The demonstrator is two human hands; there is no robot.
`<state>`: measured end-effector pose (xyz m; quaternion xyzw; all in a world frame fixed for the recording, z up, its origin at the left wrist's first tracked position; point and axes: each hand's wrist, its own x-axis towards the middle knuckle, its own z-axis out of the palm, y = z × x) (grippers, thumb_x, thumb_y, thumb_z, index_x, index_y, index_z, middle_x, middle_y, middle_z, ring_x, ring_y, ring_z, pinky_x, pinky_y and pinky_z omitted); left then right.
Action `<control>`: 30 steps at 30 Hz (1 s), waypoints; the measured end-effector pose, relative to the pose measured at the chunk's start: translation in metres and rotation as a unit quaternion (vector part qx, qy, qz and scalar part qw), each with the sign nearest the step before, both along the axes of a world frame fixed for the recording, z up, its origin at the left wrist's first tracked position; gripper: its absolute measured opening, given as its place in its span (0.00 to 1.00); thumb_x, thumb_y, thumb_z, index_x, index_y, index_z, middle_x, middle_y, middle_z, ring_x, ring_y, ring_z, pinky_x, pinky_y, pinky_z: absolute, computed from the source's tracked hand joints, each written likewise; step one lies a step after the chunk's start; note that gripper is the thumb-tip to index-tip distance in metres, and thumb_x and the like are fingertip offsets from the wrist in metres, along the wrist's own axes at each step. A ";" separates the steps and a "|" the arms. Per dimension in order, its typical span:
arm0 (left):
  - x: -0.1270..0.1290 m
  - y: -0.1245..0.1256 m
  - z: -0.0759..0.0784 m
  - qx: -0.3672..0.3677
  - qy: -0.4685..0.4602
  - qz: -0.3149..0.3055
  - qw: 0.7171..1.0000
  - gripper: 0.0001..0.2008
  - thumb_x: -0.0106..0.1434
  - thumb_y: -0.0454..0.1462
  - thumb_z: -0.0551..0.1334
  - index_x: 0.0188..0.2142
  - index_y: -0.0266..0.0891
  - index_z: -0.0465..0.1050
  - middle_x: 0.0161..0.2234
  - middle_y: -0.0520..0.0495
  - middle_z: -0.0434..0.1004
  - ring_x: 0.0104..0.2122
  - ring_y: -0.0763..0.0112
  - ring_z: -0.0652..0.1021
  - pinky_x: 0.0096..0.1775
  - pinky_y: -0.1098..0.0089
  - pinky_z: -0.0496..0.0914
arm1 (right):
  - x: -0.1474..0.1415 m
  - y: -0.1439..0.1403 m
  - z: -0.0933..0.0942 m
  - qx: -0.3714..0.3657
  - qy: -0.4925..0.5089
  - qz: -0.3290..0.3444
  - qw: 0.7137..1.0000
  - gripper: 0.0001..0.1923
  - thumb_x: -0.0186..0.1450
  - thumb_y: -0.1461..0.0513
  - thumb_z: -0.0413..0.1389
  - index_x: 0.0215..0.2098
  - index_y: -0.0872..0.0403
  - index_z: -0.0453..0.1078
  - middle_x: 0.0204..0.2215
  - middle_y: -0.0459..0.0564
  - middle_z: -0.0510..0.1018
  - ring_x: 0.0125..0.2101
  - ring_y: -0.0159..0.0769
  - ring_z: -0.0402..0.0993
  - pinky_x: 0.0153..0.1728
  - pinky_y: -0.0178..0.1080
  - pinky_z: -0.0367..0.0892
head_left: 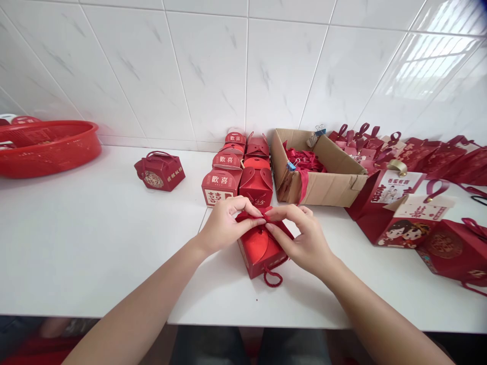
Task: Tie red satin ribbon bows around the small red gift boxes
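A red gift box [262,248] with a bright red rounded flap stands in front of me on the white table. My left hand [230,223] pinches the top of this box between thumb and index finger. From the other side my right hand [299,230] pinches the same spot, its fingertips nearly meeting the left ones. A bit of red material shows between the fingers; whether it is a flap or a ribbon I cannot make out. A dark red cord [273,278] hangs in a loop off the box's front corner.
Behind the hands, small red boxes [220,185] stand in two rows. A cardboard box [327,190] holds red ribbons [304,159]. Larger red gift boxes [414,220] crowd the right. Leftward are a dark red box [163,171] and a red basin [53,152]; a tiled wall [205,71] rises behind.
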<state>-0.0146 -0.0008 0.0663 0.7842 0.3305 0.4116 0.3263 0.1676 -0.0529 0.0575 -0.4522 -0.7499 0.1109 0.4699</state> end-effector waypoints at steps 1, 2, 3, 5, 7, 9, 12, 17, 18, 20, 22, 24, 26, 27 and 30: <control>0.000 0.001 -0.002 0.025 -0.005 0.004 1.000 0.03 0.56 0.34 0.66 0.27 0.38 0.74 0.29 0.49 0.78 0.31 0.70 0.77 0.35 0.68 0.72 | 0.000 0.000 0.000 -0.040 0.040 0.018 0.998 0.04 0.62 0.65 0.57 0.37 0.52 0.70 0.33 0.47 0.78 0.35 0.36 0.74 0.42 0.44 0.64; 0.001 0.002 -0.004 0.051 -0.012 0.005 0.999 0.03 0.56 0.33 0.66 0.27 0.38 0.74 0.29 0.48 0.78 0.31 0.69 0.77 0.35 0.67 0.71 | -0.001 0.000 0.000 -0.083 0.090 0.046 0.991 0.03 0.62 0.63 0.57 0.36 0.52 0.69 0.34 0.48 0.78 0.35 0.35 0.74 0.42 0.43 0.65; 0.001 0.003 -0.006 0.075 -0.023 0.003 0.997 0.03 0.56 0.32 0.65 0.27 0.38 0.74 0.29 0.48 0.78 0.31 0.69 0.77 0.36 0.67 0.72 | -0.001 0.000 0.000 -0.124 0.141 0.077 0.979 0.03 0.63 0.62 0.57 0.35 0.52 0.68 0.34 0.48 0.77 0.35 0.35 0.74 0.40 0.41 0.66; 0.001 0.005 -0.009 0.107 -0.044 -0.005 0.993 0.04 0.57 0.30 0.64 0.27 0.38 0.73 0.29 0.48 0.79 0.31 0.69 0.77 0.35 0.67 0.72 | -0.003 0.001 -0.002 -0.190 0.224 0.128 0.947 0.05 0.63 0.60 0.57 0.34 0.53 0.67 0.33 0.48 0.76 0.35 0.33 0.73 0.37 0.37 0.67; 0.002 0.006 -0.009 0.111 -0.040 -0.009 0.993 0.03 0.58 0.31 0.63 0.28 0.39 0.73 0.30 0.48 0.78 0.31 0.70 0.77 0.36 0.68 0.72 | -0.005 0.002 -0.004 -0.222 0.268 0.138 0.927 0.07 0.62 0.59 0.58 0.33 0.53 0.66 0.32 0.47 0.75 0.34 0.31 0.72 0.35 0.34 0.66; 0.001 0.005 -0.007 0.117 -0.021 0.007 0.993 0.02 0.58 0.33 0.64 0.32 0.38 0.72 0.32 0.48 0.76 0.32 0.70 0.75 0.36 0.68 0.71 | -0.007 0.003 -0.005 -0.231 0.290 0.121 0.921 0.08 0.61 0.58 0.59 0.32 0.54 0.66 0.31 0.46 0.74 0.32 0.30 0.71 0.33 0.33 0.65; -0.004 0.002 0.000 0.179 0.006 0.036 0.983 0.04 0.58 0.34 0.64 0.33 0.38 0.69 0.33 0.48 0.70 0.34 0.69 0.71 0.37 0.67 0.69 | -0.009 0.002 -0.005 -0.232 0.295 0.101 0.921 0.09 0.61 0.58 0.60 0.33 0.54 0.67 0.30 0.46 0.74 0.31 0.29 0.71 0.31 0.32 0.64; -0.008 -0.004 0.006 0.217 0.099 -0.011 0.971 0.06 0.57 0.38 0.66 0.30 0.39 0.73 0.29 0.50 0.69 0.31 0.69 0.68 0.37 0.66 0.66 | -0.009 0.002 -0.005 -0.225 0.282 0.091 0.928 0.09 0.61 0.58 0.60 0.33 0.54 0.67 0.30 0.46 0.75 0.32 0.30 0.72 0.34 0.32 0.65; -0.007 -0.003 0.006 0.214 0.107 -0.013 0.971 0.05 0.57 0.38 0.66 0.30 0.39 0.73 0.29 0.49 0.70 0.31 0.70 0.68 0.37 0.66 0.66 | -0.009 0.002 -0.005 -0.223 0.280 0.091 0.930 0.08 0.61 0.58 0.60 0.33 0.54 0.67 0.30 0.46 0.75 0.33 0.30 0.72 0.34 0.33 0.66; -0.006 -0.002 0.004 0.206 0.110 -0.017 0.972 0.04 0.58 0.36 0.65 0.30 0.38 0.74 0.29 0.49 0.71 0.31 0.70 0.69 0.37 0.67 0.66 | -0.009 0.000 -0.004 -0.217 0.266 0.091 0.935 0.08 0.61 0.58 0.59 0.33 0.54 0.67 0.30 0.47 0.76 0.32 0.31 0.73 0.34 0.33 0.66; -0.007 0.000 0.003 0.197 0.105 -0.031 0.974 0.02 0.58 0.35 0.65 0.30 0.39 0.75 0.29 0.49 0.72 0.31 0.71 0.70 0.36 0.68 0.67 | -0.009 -0.002 -0.002 -0.206 0.249 0.081 0.943 0.07 0.62 0.58 0.58 0.34 0.54 0.67 0.29 0.47 0.76 0.31 0.31 0.73 0.33 0.33 0.67; -0.008 0.001 0.003 0.183 0.098 -0.043 0.977 0.01 0.59 0.35 0.65 0.31 0.40 0.76 0.29 0.50 0.72 0.31 0.71 0.71 0.35 0.70 0.67 | -0.007 -0.003 -0.001 -0.186 0.246 0.065 0.949 0.07 0.64 0.58 0.56 0.37 0.54 0.66 0.28 0.47 0.77 0.31 0.32 0.74 0.34 0.35 0.68; -0.010 0.002 0.003 0.163 0.095 -0.052 0.981 0.01 0.59 0.34 0.64 0.31 0.40 0.76 0.29 0.50 0.72 0.31 0.72 0.72 0.34 0.70 0.68 | -0.005 -0.001 -0.003 -0.145 0.252 0.040 0.956 0.07 0.65 0.59 0.54 0.39 0.53 0.64 0.31 0.49 0.78 0.33 0.34 0.75 0.37 0.38 0.69; -0.010 0.001 0.003 0.154 0.093 -0.057 0.982 0.01 0.59 0.34 0.64 0.31 0.40 0.75 0.29 0.50 0.73 0.31 0.72 0.72 0.34 0.70 0.68 | -0.003 0.001 -0.006 -0.118 0.250 0.025 0.961 0.06 0.65 0.60 0.53 0.40 0.53 0.64 0.34 0.50 0.78 0.36 0.35 0.75 0.39 0.39 0.69; -0.010 0.000 0.004 0.141 0.089 -0.064 0.984 0.01 0.58 0.33 0.63 0.30 0.39 0.74 0.30 0.49 0.73 0.31 0.72 0.72 0.35 0.70 0.68 | 0.002 0.014 -0.014 -0.076 0.204 0.014 0.976 0.10 0.65 0.63 0.51 0.45 0.52 0.65 0.46 0.53 0.75 0.48 0.36 0.71 0.49 0.43 0.66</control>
